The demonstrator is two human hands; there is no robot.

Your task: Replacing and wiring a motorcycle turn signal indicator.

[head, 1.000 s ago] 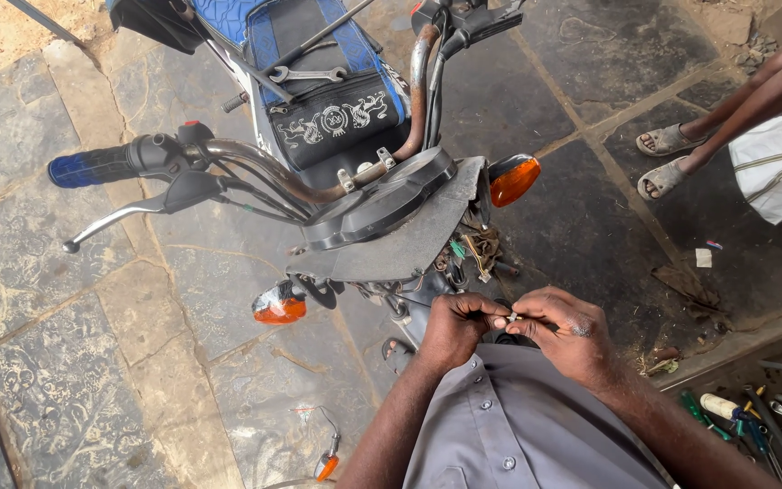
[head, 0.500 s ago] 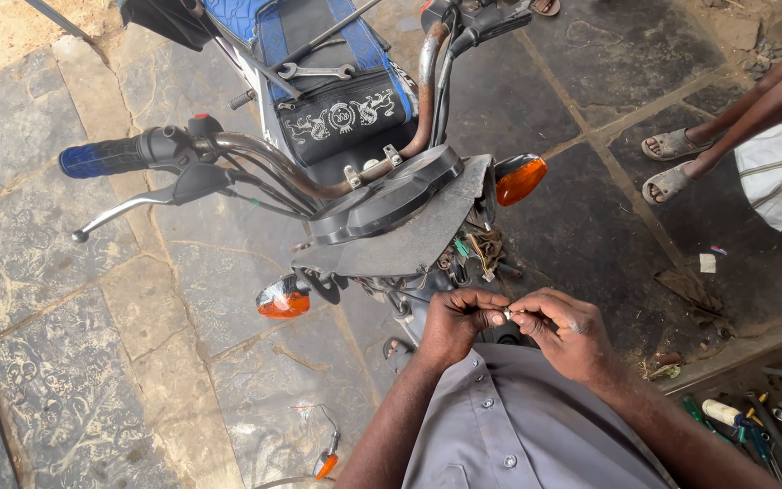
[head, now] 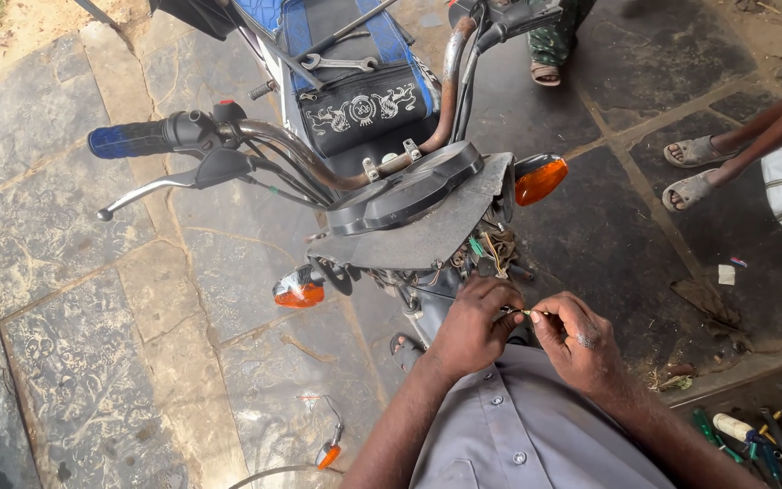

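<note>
I look down on the front of a motorcycle (head: 409, 195) with its headlight removed, so a bundle of loose wires (head: 491, 254) hangs out below the instrument panel. My left hand (head: 472, 326) and my right hand (head: 576, 340) meet just under that bundle. Both pinch a thin greenish wire (head: 523, 312) stretched between their fingertips. An orange turn signal (head: 299, 290) sits left of my hands and another orange turn signal (head: 540, 179) to the upper right. My grey shirt fills the lower middle.
A spanner (head: 337, 63) lies on the blue and black seat bag. A loose orange turn signal (head: 328, 453) with a cable lies on the stone paving. Tools (head: 753, 435) are scattered at lower right. Another person's sandalled feet (head: 694, 172) stand at right, a further foot (head: 545, 72) behind the bike.
My hands stay at the wire bundle, fingers shifting slightly along the thin wire. The view has drifted a little, so the motorcycle sits marginally lower and to the right.
</note>
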